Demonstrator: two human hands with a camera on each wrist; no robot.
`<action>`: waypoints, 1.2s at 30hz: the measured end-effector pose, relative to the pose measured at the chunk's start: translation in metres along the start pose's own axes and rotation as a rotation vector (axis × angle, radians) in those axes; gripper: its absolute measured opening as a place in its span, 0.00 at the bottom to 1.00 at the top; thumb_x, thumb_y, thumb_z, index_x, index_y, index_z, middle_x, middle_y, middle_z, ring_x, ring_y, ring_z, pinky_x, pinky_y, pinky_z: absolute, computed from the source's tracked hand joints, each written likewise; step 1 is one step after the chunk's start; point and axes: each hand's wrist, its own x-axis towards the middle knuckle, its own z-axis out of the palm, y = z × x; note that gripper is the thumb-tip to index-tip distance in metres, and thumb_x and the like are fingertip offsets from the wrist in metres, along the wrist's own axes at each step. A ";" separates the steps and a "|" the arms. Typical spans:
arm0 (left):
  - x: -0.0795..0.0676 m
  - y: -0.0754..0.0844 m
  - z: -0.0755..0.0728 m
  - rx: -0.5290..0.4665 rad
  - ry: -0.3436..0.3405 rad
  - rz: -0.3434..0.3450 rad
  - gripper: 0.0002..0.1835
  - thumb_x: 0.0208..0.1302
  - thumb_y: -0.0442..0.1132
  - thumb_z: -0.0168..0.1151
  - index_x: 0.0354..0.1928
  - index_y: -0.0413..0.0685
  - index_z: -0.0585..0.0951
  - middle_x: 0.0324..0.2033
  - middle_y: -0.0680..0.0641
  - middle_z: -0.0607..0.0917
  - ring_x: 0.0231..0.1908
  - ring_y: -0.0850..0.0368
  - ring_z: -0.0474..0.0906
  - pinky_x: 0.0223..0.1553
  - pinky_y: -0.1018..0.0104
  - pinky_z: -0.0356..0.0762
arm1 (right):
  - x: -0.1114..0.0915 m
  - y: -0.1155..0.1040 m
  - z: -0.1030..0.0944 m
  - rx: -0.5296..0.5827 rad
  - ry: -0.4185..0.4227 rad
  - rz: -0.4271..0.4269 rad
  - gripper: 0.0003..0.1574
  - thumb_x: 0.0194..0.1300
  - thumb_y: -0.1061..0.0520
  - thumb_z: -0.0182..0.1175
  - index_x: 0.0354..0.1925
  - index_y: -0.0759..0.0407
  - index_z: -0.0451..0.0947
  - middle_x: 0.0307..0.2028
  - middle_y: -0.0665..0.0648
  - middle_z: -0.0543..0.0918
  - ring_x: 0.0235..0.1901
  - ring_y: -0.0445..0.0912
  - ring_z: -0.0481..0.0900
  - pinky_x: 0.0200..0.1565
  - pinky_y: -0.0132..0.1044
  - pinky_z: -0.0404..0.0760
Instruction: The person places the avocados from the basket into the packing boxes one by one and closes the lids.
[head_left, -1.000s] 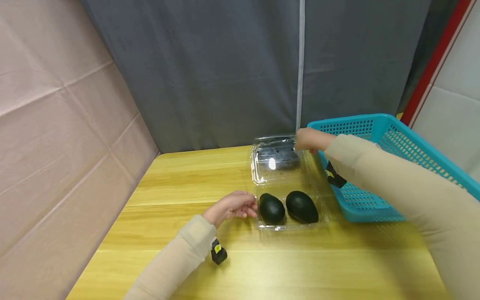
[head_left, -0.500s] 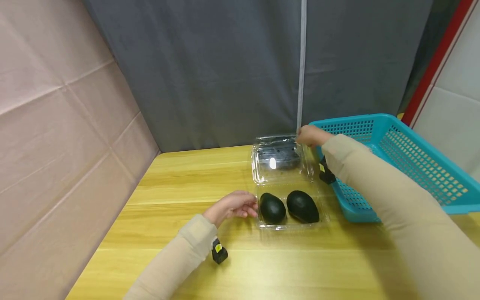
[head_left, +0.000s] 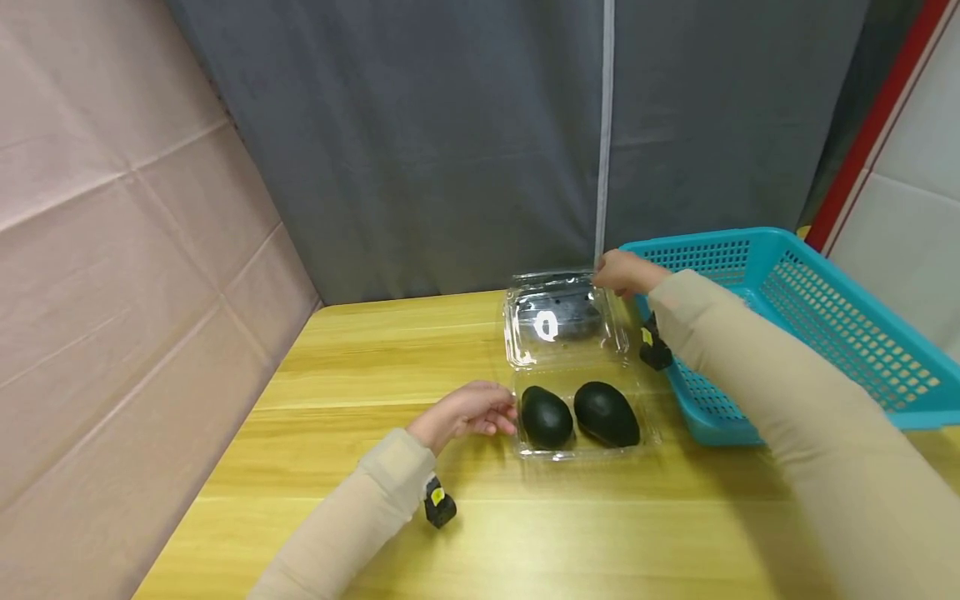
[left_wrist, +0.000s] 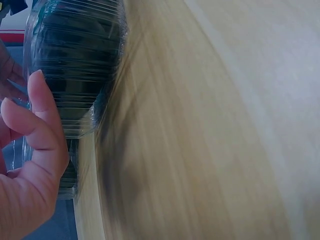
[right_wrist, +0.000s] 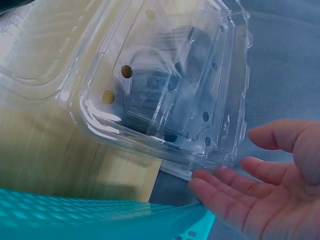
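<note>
A clear plastic clamshell container (head_left: 645, 440) lies unfolded on the table. Two dark green avocados, one on the left (head_left: 546, 418) and one on the right (head_left: 606, 414), sit side by side in its near half. The lid (head_left: 562, 321) leans back at the far side, and vent holes show in it in the right wrist view. My left hand (head_left: 483, 408) is at the container's left edge, fingers loosely bent and the fingertips against or very near its wall. At the lid's far right corner is my right hand (head_left: 628, 273), thumb and fingers apart, fingertips at the rim.
A turquoise perforated basket (head_left: 847, 321) stands at the right, under and beyond my right forearm. Behind the wooden table (head_left: 390, 350) hangs a grey curtain (head_left: 450, 150). A pinkish cloth wall (head_left: 150, 275) borders the left side.
My right hand has shifted slightly right along the lid's corner, and its forearm has swung nearer to me, uncovering more of the basket. The left hand and the avocados stay put.
</note>
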 end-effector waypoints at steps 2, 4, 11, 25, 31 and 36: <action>0.000 0.000 0.000 0.000 0.000 -0.002 0.04 0.63 0.34 0.49 0.35 0.41 0.72 0.23 0.50 0.79 0.17 0.65 0.76 0.14 0.81 0.66 | -0.004 -0.001 -0.001 0.020 0.008 -0.005 0.23 0.63 0.60 0.44 0.53 0.72 0.61 0.26 0.56 0.65 0.16 0.40 0.58 0.30 0.39 0.74; -0.001 0.000 -0.001 0.002 -0.002 0.000 0.04 0.63 0.34 0.49 0.35 0.41 0.72 0.23 0.50 0.79 0.18 0.65 0.76 0.14 0.82 0.66 | -0.008 -0.003 -0.001 0.026 0.015 -0.014 0.21 0.63 0.59 0.44 0.51 0.71 0.61 0.23 0.55 0.63 0.16 0.41 0.58 0.28 0.37 0.72; -0.002 0.000 -0.002 0.001 -0.007 -0.001 0.04 0.62 0.34 0.49 0.34 0.41 0.71 0.23 0.50 0.79 0.17 0.65 0.76 0.14 0.81 0.66 | -0.024 -0.013 -0.002 0.015 0.067 -0.043 0.34 0.68 0.52 0.42 0.63 0.75 0.51 0.37 0.67 0.69 0.21 0.45 0.63 0.35 0.44 0.75; -0.003 -0.002 -0.006 -0.009 -0.028 0.014 0.05 0.63 0.34 0.46 0.31 0.43 0.71 0.19 0.52 0.78 0.17 0.66 0.76 0.14 0.81 0.66 | -0.075 -0.018 0.002 0.123 0.157 -0.142 0.24 0.73 0.52 0.35 0.54 0.68 0.64 0.51 0.70 0.68 0.45 0.58 0.70 0.37 0.49 0.79; -0.002 -0.003 -0.009 -0.018 -0.026 0.018 0.05 0.64 0.34 0.46 0.32 0.42 0.70 0.20 0.52 0.78 0.17 0.66 0.76 0.14 0.81 0.67 | -0.095 -0.010 0.007 0.266 0.196 -0.171 0.20 0.71 0.49 0.40 0.27 0.60 0.64 0.29 0.56 0.70 0.34 0.49 0.71 0.35 0.45 0.78; -0.002 -0.003 -0.011 -0.024 -0.027 0.026 0.05 0.65 0.34 0.46 0.33 0.42 0.71 0.21 0.51 0.78 0.18 0.65 0.77 0.15 0.81 0.67 | -0.108 -0.005 0.012 0.393 0.139 -0.155 0.16 0.68 0.53 0.43 0.30 0.63 0.66 0.32 0.55 0.71 0.37 0.50 0.71 0.41 0.42 0.79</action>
